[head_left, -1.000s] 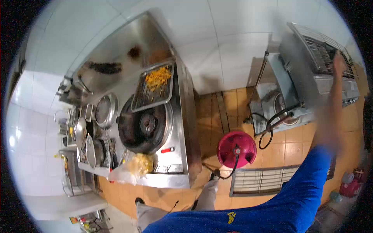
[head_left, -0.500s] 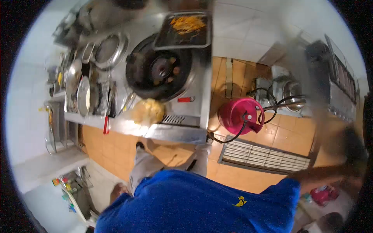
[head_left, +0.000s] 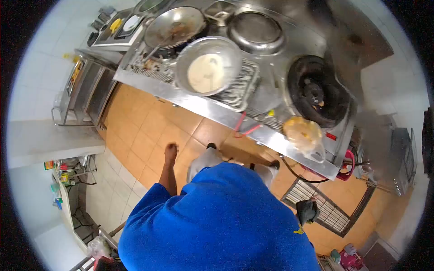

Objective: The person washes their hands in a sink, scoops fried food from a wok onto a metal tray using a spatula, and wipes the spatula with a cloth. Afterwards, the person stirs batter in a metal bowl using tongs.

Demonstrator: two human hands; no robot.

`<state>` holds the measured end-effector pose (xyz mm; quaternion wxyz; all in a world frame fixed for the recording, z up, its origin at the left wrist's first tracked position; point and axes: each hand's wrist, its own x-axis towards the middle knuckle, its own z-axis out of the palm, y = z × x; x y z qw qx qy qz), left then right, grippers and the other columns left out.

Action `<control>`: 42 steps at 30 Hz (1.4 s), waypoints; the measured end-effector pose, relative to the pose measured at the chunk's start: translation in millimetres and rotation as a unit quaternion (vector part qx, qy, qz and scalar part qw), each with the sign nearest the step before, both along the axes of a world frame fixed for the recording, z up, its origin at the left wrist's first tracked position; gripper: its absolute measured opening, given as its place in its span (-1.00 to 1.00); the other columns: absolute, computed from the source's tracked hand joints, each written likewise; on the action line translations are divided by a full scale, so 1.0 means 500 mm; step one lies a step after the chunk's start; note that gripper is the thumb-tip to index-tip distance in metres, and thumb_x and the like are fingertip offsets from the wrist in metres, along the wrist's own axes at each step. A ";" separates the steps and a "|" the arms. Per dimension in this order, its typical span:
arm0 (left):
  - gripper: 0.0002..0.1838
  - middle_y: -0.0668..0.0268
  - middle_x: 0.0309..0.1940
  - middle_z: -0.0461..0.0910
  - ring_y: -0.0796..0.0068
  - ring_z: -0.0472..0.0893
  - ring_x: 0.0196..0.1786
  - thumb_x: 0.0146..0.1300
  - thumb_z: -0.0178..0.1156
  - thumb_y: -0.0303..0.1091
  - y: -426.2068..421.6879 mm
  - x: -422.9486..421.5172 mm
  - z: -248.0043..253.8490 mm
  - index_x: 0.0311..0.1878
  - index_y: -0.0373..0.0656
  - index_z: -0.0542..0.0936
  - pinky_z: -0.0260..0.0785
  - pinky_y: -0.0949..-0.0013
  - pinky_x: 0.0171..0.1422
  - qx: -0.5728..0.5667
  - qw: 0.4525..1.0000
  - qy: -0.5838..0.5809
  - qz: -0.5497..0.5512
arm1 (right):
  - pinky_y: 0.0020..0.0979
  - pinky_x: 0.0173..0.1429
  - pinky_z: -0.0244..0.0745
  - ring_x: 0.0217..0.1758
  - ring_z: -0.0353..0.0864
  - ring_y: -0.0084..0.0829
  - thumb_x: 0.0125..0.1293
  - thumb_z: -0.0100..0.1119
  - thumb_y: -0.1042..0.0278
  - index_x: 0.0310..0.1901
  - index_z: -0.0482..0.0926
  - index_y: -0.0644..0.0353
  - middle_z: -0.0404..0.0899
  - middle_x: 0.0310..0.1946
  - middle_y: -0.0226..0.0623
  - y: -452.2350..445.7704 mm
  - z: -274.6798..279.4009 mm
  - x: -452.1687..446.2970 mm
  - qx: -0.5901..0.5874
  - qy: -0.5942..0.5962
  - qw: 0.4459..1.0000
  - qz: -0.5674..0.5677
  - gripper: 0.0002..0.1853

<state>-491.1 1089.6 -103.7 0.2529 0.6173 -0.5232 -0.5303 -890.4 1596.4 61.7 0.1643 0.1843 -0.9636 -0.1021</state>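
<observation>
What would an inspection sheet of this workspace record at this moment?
Surface: steel counter, with brown residue beside the wok.
Job's things: dark cloth-like bundle, seen against the floor grate.
Clutter: metal bowl of pale liquid; plastic bag of yellowish food at the counter's front edge; red lighter.
Left hand: away from the counter, nothing visibly held.
Right hand: too unclear to tell whether it grips the bundle.
Cables: black hose below the counter edge; electrical cables, nothing seen.
Surroundings: orange tiled floor, steel shelf unit.

glare whitens the steel counter (head_left: 195,107); soft shadow dims the orange floor (head_left: 149,113) below. fisheye bends the edges into black, and a hazy smear blurs the right side.
</observation>
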 end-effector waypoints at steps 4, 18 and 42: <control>-0.81 0.35 -0.48 0.49 0.59 0.46 -0.50 0.21 -0.04 -0.26 -0.279 -0.073 0.227 -0.35 -0.18 0.45 0.25 0.57 -0.54 -0.094 0.984 0.052 0.144 | -0.21 -0.59 0.17 -0.75 0.25 -0.30 0.07 -0.19 0.15 -0.29 0.39 0.36 0.30 -0.76 -0.21 -0.184 0.030 0.124 0.024 -0.062 0.994 0.082 -0.62; -0.68 0.58 -0.50 0.47 0.64 0.48 -0.40 0.23 -0.13 0.06 -0.810 -0.254 0.416 -0.28 0.05 0.45 0.25 0.58 -0.43 0.235 0.928 0.117 -0.262 | -0.25 -0.43 0.19 -0.60 0.30 -0.32 0.06 -0.11 0.23 -0.20 0.38 0.25 0.34 -0.63 -0.27 -0.626 0.123 0.368 -0.090 -0.256 0.899 0.344 -0.68; -0.76 0.56 -0.54 0.36 0.72 0.32 -0.47 0.23 -0.02 -0.10 -0.730 0.000 0.570 -0.24 -0.04 0.44 0.07 0.62 -0.41 0.241 0.886 0.164 -0.361 | -0.30 0.12 0.20 0.16 0.28 -0.35 0.20 -0.06 0.25 0.09 0.32 0.12 0.30 0.12 -0.34 -1.210 0.167 0.593 -0.510 -0.489 0.683 0.185 -0.60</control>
